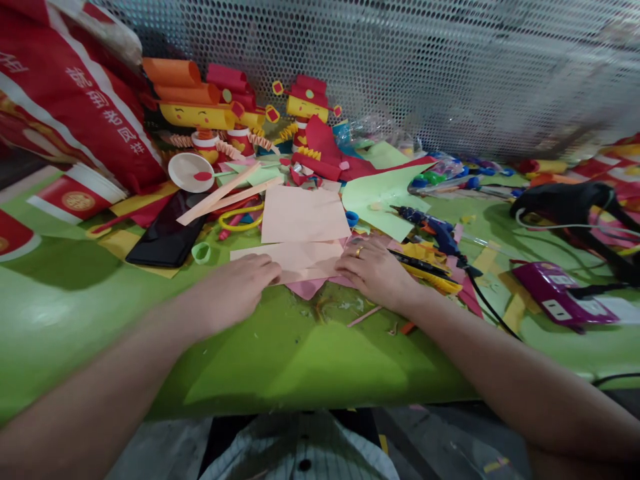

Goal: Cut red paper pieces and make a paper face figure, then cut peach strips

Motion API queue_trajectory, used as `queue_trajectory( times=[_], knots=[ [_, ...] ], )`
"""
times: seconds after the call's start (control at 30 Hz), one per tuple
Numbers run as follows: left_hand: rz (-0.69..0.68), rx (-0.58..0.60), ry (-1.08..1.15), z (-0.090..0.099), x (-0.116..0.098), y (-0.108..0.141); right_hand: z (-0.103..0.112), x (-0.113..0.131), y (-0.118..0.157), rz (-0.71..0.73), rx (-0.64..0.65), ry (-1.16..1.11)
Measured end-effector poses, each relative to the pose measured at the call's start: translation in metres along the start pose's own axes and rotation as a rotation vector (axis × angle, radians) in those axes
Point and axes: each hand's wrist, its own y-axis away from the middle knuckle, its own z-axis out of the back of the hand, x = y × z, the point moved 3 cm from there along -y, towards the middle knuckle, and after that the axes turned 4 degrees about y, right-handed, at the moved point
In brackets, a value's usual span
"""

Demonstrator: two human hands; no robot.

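Observation:
A light pink paper strip [305,259], which looks folded along its near edge, lies flat before me. My left hand [249,280] is closed on its left end, fingers curled at the near edge. At the right end, my right hand [371,270], a ring on one finger, grips the same paper with bent fingers; the thumb is mostly hidden. Just beyond lies a wider pink paper sheet [305,215], its near edge meeting the strip. Darker pink scraps [306,288] stick out under the strip. Near my right hand are a black pen [420,264] and a blue glue gun [430,225].
A black phone [167,230], yellow-handled scissors [240,219] and a paper cup [77,193] are on the left. Paper figures [195,117] stand behind, before a perforated metal panel [400,60]. Green paper [385,193] lies ahead; a purple power strip [563,293] sits right, with cables.

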Motion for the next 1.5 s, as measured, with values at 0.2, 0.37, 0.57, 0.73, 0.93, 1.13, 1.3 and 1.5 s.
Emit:
queue_trajectory(
  times=[0.2, 0.37, 0.57, 0.73, 0.93, 1.13, 1.3, 1.5],
  knots=[
    [-0.045, -0.048, 0.045, -0.006, -0.01, -0.002, 0.003, -0.002, 0.003, 0.089, -0.008, -0.006],
    [0.002, -0.09, 0.076, -0.002, -0.004, -0.001, 0.001, -0.006, 0.003, 0.048, 0.013, -0.035],
    [0.147, -0.043, 0.171, 0.005, 0.012, -0.001, 0.0, -0.01, 0.004, 0.017, -0.007, -0.122],
    [0.132, 0.047, 0.215, 0.005, 0.015, -0.004, 0.002, -0.012, 0.004, -0.017, 0.068, -0.152],
    [0.101, 0.072, 0.217, 0.003, 0.015, -0.005, 0.002, -0.012, 0.0, -0.081, 0.14, -0.184],
    [0.217, 0.072, 0.133, 0.003, 0.015, -0.003, -0.002, -0.01, -0.004, -0.193, 0.163, -0.075],
    [0.271, 0.087, 0.053, 0.001, 0.013, -0.001, -0.003, -0.006, -0.005, -0.257, 0.199, 0.045],
    [0.295, 0.082, -0.057, -0.001, 0.011, 0.0, -0.002, -0.003, -0.005, -0.303, 0.229, 0.026]
  ],
)
